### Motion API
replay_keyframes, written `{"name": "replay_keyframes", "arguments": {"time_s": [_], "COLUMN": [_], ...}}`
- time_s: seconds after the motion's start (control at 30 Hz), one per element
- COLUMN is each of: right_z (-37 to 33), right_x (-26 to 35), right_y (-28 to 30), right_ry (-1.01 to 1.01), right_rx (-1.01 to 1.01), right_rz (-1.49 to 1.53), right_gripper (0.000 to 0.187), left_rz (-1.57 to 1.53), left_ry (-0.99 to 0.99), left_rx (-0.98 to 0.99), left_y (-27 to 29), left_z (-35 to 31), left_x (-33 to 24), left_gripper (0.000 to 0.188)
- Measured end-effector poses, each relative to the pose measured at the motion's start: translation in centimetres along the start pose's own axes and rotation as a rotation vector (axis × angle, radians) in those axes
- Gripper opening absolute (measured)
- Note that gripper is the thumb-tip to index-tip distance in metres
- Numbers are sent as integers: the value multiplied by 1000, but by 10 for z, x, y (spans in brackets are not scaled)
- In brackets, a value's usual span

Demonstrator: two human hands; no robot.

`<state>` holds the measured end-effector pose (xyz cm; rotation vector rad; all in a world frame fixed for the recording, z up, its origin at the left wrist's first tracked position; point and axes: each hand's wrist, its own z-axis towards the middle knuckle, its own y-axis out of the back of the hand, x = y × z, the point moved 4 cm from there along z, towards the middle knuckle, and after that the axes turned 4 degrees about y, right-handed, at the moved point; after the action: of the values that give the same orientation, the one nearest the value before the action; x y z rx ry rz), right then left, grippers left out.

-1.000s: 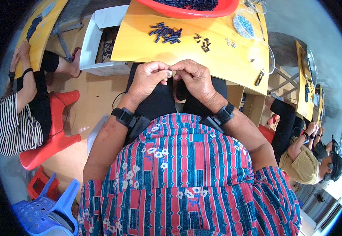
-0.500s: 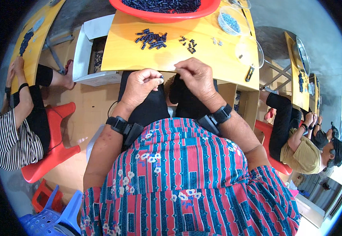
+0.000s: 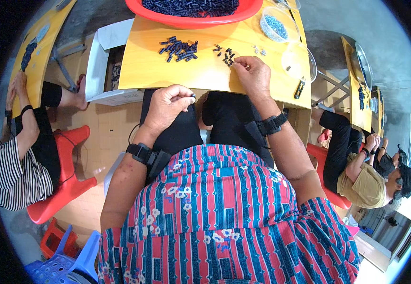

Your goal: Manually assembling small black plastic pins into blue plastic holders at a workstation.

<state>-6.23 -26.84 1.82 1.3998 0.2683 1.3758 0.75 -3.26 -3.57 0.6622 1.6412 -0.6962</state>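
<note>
Here, landmark: the yellow desk (image 3: 205, 78).
Left hand (image 3: 167, 105): held just off the desk's near edge, above the lap, fingertips pinched on a small dark part (image 3: 193, 95).
Right hand (image 3: 254, 75): resting on the desk, fingers curled narrowly at a small cluster of dark parts (image 3: 226, 55).
Pile of dark tubular parts (image 3: 178, 49): on the desk, left of that cluster.
Red basin (image 3: 191, 10): at the desk's far edge, full of dark parts.

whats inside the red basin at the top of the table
The red basin holds a heap of small dark parts, like those loose on the table. Its far side is cut off by the picture's edge, and its bottom is covered.
</note>
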Motion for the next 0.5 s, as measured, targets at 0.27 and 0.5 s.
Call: {"name": "replay_keyframes", "arguments": {"time_s": [0.27,0.5], "right_z": [4,1], "right_x": [1,-3], "right_y": [1,1], "right_ry": [-27,-55], "right_rx": [54,50], "right_rz": [-92,-15], "right_gripper": [13,14], "left_rz": [-6,3], "left_ry": [-7,-12], "left_rx": [7,2], "left_y": [0,0], "left_z": [0,-1], "left_x": [0,-3], "left_gripper": [8,8]}}
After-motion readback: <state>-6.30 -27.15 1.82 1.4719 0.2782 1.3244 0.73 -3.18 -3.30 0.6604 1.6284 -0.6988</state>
